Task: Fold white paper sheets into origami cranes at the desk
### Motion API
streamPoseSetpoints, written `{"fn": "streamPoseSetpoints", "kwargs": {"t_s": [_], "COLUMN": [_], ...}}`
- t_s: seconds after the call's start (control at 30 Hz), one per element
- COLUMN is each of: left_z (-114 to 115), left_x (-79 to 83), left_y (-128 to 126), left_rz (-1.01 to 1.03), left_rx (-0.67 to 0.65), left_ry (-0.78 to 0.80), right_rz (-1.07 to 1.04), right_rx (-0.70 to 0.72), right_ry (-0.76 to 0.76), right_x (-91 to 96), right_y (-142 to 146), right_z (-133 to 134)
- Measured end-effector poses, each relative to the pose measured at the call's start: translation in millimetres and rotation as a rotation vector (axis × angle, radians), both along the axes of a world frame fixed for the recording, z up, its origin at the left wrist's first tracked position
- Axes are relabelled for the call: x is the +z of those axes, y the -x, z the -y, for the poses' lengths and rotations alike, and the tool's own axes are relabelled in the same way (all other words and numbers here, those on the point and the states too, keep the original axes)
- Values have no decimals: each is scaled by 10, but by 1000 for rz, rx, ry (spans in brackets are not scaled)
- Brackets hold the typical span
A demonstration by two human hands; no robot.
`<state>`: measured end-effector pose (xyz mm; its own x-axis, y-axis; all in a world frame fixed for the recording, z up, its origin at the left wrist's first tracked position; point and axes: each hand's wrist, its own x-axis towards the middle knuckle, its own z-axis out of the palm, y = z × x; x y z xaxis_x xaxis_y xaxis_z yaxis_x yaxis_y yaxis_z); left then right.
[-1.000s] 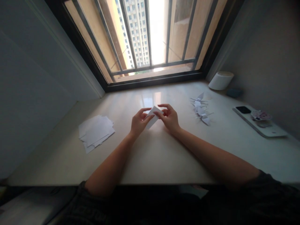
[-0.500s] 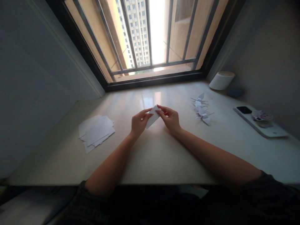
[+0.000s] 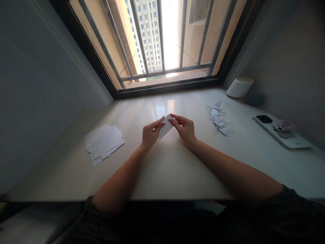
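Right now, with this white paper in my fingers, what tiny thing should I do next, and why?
Maybe lay the white paper flat on the pale countertop and smooth it with one finger. Your left hand and right hand seem to hold it up by its ends, where pressing is hard, and the countertop right below gives a firm, flat place.

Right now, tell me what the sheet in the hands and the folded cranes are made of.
The white sheet looks like thin matte paper: crisp edges, no shine. The folded cranes seem the same paper, given their sharp creases and thin points.
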<state>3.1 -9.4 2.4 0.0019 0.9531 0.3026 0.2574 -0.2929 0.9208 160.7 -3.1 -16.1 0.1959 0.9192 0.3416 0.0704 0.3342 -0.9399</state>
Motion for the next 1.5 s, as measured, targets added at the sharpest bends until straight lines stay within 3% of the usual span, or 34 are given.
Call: {"fn": "streamPoseSetpoints", "kwargs": {"t_s": [0.33,0.57,0.7,0.83,1.1,1.5], "left_z": [-16,-79,-59,0,13,-101], "left_x": [-20,-73,-83,-73,-99,-215], "left_y": [2,46,31,-16,-23,-67], "left_rz": [-38,41,39,29,-3,238], "left_rx": [-2,114,138,123,93,114], "left_ry": [6,-1,-48,-69,-94,-7], "right_rz": [31,18,106,104,77,96], "right_rx": [1,188,246,255,273,222], "right_ry": [15,120,63,48,194,222], "right_x": [-24,-73,-72,-60,-87,-60], "right_y": [-21,-13,13,21,8,8], "right_z": [-30,-84,-66,-57,-51,-53]}}
